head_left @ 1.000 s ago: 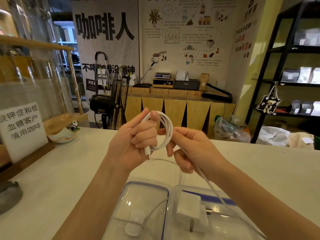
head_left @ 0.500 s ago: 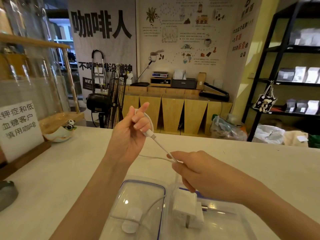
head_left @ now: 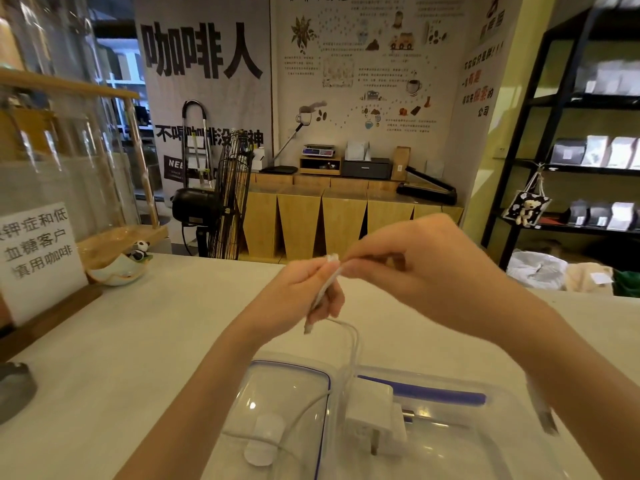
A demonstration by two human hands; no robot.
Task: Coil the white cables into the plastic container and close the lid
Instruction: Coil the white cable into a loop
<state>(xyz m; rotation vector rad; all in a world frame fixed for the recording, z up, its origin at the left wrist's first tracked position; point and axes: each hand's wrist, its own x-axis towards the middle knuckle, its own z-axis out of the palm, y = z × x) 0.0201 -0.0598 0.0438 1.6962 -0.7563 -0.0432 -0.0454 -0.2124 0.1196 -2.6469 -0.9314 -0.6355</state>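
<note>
Both hands are raised over the white counter. My left hand (head_left: pixel 304 289) grips a white cable (head_left: pixel 351 336) whose plug end hangs just below its fingers. My right hand (head_left: pixel 408 265) pinches the same cable at the top, touching the left fingers. A loop of the cable drops towards the clear plastic container (head_left: pixel 491 431) below, which holds a white plug adapter (head_left: pixel 375 417). Beside it on the left lies the clear lid (head_left: pixel 277 386) with a blue seal; a round white charger puck (head_left: pixel 263 441) and its thin cable rest on it.
A white paper sign (head_left: pixel 38 258) on a wooden stand and a small panda dish (head_left: pixel 121 265) stand at the counter's left. A dark round object (head_left: pixel 14 389) sits at the left edge. Behind the counter are a fan (head_left: pixel 221 195), wooden cabinets and black shelves (head_left: pixel 568 133).
My right hand has risen from low over the container up to the left hand's fingertips, bringing the cable with it. The left hand has dropped a little and turned.
</note>
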